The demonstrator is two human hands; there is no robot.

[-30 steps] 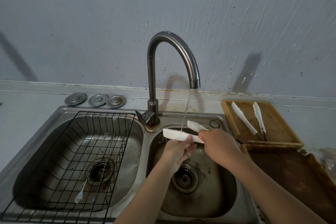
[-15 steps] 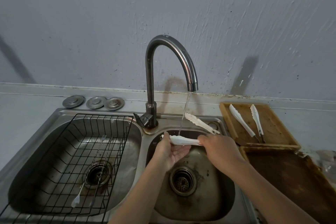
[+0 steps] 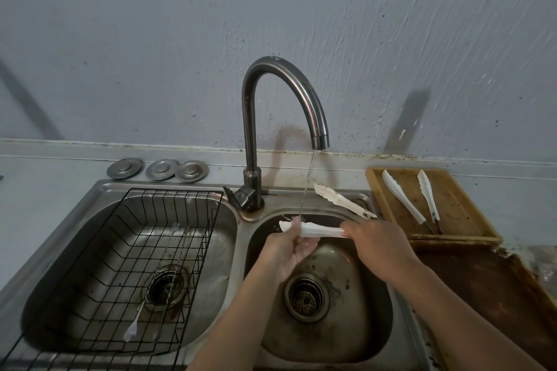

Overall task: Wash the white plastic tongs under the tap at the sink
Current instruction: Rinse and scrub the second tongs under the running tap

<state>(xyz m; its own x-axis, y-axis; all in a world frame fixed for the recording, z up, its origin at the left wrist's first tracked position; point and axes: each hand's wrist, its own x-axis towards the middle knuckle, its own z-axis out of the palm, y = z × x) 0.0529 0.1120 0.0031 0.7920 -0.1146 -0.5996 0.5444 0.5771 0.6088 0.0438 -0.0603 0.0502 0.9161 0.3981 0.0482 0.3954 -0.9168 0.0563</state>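
So the white plastic tongs point(image 3: 319, 230) are over the right-hand basin of the sink point(image 3: 379, 337), splayed open: the near arm runs roughly left-to-right across the basin, the far arm angles up and back toward the sink's rear rim. Right hand point(image 3: 376, 242) is wrapped around the hinge end, so that's the anchor. Left hand point(image 3: 284, 250) has its thumb curled over the tip of the near arm, fingers cupped underneath, right where the stream from the tap point(image 3: 319, 141) lands. So the long axis of that arm points from the right hand straight to the left hand, and I'd guess the next rub just slides the left hand along that line toward the right. The far arm sits just behind the water, not under it yet. Another pair of tongs point(image 3: 402, 197) lies on a wooden tray point(image 3: 470, 220) on the counter point(image 3: 45, 178).
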